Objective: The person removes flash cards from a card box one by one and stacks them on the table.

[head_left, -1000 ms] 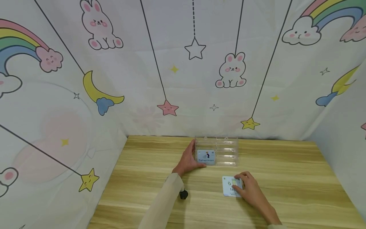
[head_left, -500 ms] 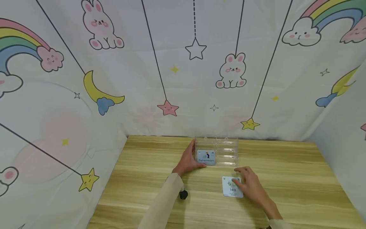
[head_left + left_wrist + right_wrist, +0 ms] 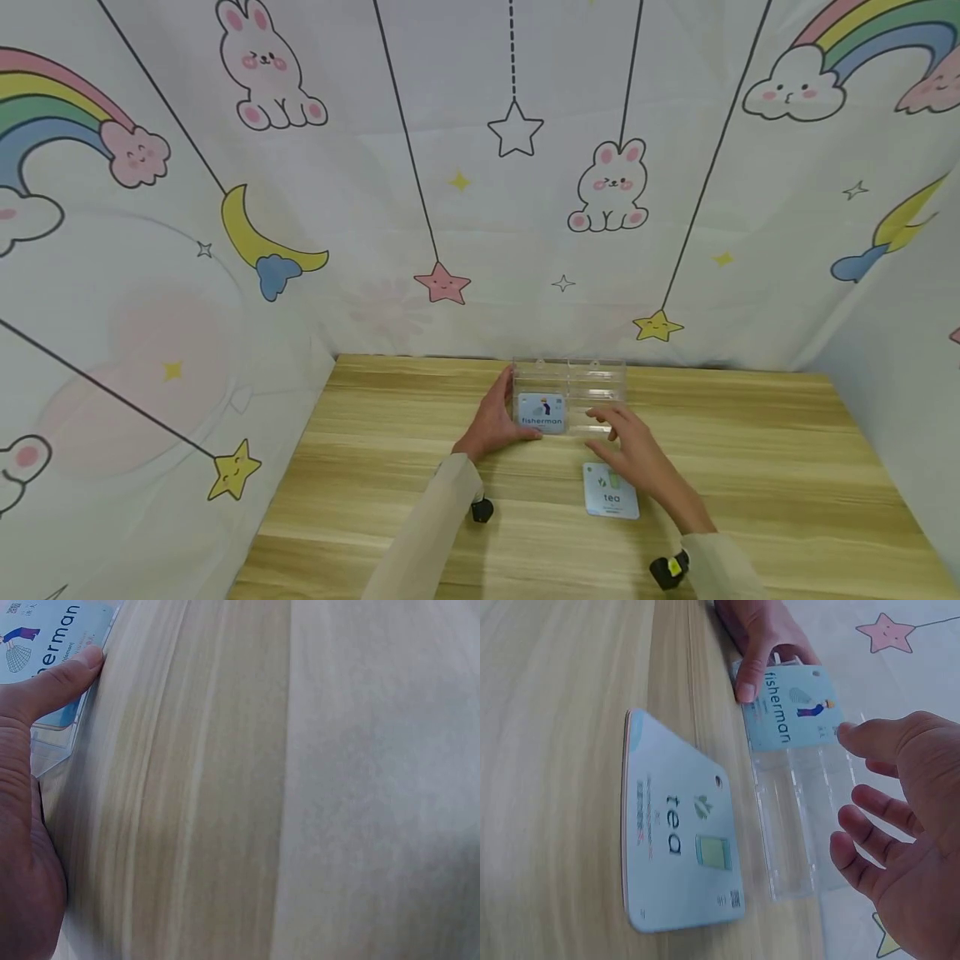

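A clear plastic card rack (image 3: 597, 393) with two columns of slots stands at the table's back edge. A pale blue "fisherman" card (image 3: 542, 408) sits in its lower left slot. My left hand (image 3: 491, 425) grips the rack's left side, the thumb (image 3: 64, 684) over the front lower edge by that card. Nearer to me, a "tea" card (image 3: 611, 502) lies flat; in the right wrist view its edge looks thick, like a small stack of cards (image 3: 679, 832). My right hand (image 3: 637, 457) hovers between the tea card and the rack's right column, fingers loosely bent and holding nothing.
The wood-grain table (image 3: 772, 483) extends to both sides. A white cloth (image 3: 525, 217) printed with rabbits, stars and rainbows hangs right behind the rack and along both sides. Small black devices (image 3: 482, 509) sit at both wrists.
My right hand has let go of the tea card and moved forward and slightly left to the rack's right column. The tea card stays on the table. My left hand keeps its hold.
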`<state>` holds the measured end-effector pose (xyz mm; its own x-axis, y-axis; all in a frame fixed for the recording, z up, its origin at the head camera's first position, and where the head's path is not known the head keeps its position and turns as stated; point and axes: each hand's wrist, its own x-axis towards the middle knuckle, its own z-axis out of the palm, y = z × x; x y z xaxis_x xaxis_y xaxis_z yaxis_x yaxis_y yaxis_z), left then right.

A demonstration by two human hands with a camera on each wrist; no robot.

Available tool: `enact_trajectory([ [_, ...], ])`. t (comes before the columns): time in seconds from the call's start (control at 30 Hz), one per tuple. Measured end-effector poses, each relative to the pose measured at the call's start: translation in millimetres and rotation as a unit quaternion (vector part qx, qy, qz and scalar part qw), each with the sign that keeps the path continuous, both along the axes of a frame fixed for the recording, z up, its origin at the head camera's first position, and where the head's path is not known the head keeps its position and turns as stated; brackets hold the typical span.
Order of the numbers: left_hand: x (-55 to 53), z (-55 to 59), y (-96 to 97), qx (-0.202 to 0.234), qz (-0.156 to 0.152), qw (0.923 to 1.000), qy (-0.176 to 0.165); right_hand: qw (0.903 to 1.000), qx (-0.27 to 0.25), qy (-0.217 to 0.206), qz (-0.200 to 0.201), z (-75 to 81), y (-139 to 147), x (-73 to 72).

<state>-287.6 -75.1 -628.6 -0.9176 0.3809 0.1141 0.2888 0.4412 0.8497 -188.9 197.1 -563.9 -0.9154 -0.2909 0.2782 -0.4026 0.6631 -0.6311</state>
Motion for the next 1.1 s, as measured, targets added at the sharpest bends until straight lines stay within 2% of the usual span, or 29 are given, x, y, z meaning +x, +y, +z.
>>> enact_trajectory([
  [0.2, -0.4, -0.9, -0.1, 0.004, -0.001, 1.0, 0.002, 0.9998, -0.008, -0.013, 0.014, -0.9, -12.7, -8.6],
  [0.37, 0.9, 0.8, 0.6, 0.008, 0.0, 1.0, 0.0, 0.9994, -0.028, -0.008, 0.02, -6.2, -20.1, -15.0],
  [0.97, 1.0, 0.0, 1.1, 0.007, -0.003, 0.9998, 0.016, 0.9982, -0.055, -0.026, -0.007, -17.4, -31.3, -23.6],
  [1.1, 1.0, 1.0, 0.6, 0.008, -0.002, 0.9999, 0.008, 0.9978, -0.061, -0.025, -0.005, -17.8, -32.8, -24.8],
])
